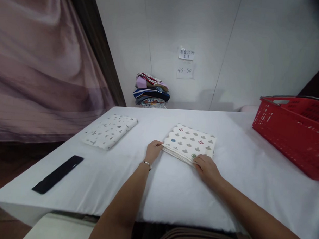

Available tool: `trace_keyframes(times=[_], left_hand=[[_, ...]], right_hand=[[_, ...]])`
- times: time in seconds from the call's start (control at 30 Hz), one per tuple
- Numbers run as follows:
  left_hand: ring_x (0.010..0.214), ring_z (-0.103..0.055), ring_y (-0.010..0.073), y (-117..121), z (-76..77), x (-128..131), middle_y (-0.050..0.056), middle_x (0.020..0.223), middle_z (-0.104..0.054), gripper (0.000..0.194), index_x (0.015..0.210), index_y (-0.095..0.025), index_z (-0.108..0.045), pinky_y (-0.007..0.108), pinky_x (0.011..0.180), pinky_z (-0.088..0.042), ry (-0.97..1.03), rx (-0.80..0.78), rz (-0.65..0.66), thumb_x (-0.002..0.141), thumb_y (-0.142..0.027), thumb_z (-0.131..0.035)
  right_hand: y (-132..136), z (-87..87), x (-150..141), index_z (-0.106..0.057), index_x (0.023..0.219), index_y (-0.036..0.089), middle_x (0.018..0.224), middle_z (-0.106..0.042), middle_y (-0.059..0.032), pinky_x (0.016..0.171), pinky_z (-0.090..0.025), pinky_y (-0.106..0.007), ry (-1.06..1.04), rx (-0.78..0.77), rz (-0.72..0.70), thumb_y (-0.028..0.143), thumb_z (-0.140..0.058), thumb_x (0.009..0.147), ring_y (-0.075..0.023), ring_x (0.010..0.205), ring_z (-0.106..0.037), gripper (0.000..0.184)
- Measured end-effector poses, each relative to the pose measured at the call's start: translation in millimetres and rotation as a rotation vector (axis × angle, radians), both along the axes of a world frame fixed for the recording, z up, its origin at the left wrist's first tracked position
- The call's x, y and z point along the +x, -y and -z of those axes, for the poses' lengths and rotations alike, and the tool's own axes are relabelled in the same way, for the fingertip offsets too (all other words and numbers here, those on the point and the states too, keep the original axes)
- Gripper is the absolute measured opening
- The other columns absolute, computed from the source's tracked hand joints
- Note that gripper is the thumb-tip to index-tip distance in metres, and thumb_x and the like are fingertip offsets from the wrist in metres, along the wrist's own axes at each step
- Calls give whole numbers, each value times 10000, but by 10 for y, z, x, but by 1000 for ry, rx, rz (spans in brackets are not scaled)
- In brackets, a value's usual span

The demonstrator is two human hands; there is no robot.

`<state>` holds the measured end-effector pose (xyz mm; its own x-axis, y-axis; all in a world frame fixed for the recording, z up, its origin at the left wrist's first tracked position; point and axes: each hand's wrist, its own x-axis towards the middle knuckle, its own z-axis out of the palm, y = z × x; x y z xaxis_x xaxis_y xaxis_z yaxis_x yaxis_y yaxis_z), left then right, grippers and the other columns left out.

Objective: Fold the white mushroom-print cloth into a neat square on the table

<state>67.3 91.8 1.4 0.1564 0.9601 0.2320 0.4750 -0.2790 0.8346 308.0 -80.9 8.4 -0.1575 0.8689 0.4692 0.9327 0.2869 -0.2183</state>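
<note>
A folded cream cloth (191,139) with grey, red, blue and green printed figures lies on the white-covered table, its layers showing along the near edge. My left hand (154,149) is closed on its near left corner, thumb and fingers pinching the layers. Around the near right corner my right hand (206,167) is closed too, fingers on top of the print; its thumb is mostly hidden. Farther left rests a second folded white cloth (110,130) with small grey and black prints, apart from both hands.
A red plastic basket (291,132) stands at the table's right side. Near the left edge lies a flat black object (58,174). Beyond the far edge rises a stack of folded textiles (151,91) against the wall. A pinkish curtain (37,65) hangs on the left.
</note>
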Motion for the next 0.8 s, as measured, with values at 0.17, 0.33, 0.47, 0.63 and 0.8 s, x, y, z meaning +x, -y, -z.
trace_keyframes(times=[0.17, 0.33, 0.47, 0.63, 0.8], left_hand=[[777, -595, 146, 7, -51, -53, -3, 836, -655, 123, 779, -227, -689, 275, 736, -474, -125, 23, 59, 716, -242, -584], [1071, -516, 195, 148, -201, 6, 27, 1141, -599, 305, 1015, -253, -660, 339, 928, -429, -350, 305, 208, 754, -155, -537], [1099, -494, 206, 258, -304, 133, 48, 1180, -579, 398, 1122, -250, -614, 375, 938, -407, -487, 440, 424, 768, -106, -505], [1012, -545, 184, 224, -380, 205, 24, 1048, -634, 264, 1003, -284, -669, 348, 911, -401, -545, 428, 572, 825, -179, -505], [975, -561, 174, 156, -425, 216, 10, 1029, -652, 245, 955, -287, -684, 322, 870, -411, -577, 389, 608, 877, -241, -457]], right_hand=[[14, -27, -3, -614, 931, 194, 891, -598, -74, 734, -413, -325, -5, -63, 8, 215, -415, 905, -200, 837, -532, 202], [-1, -108, -14, -621, 954, 207, 915, -593, -60, 743, -415, -321, -32, -160, 53, 263, -449, 892, -190, 824, -530, 191], [-81, -268, -50, -630, 872, 211, 880, -582, -45, 699, -419, -285, -98, -267, 87, 324, -449, 895, -176, 829, -540, 214], [-223, -420, -158, -636, 864, 201, 914, -588, -51, 683, -402, -255, -89, -347, 103, 251, -412, 906, -160, 868, -547, 234], [-308, -416, -185, -642, 818, 203, 903, -615, -37, 663, -381, -247, -111, -413, 127, 184, -440, 873, -159, 856, -554, 210]])
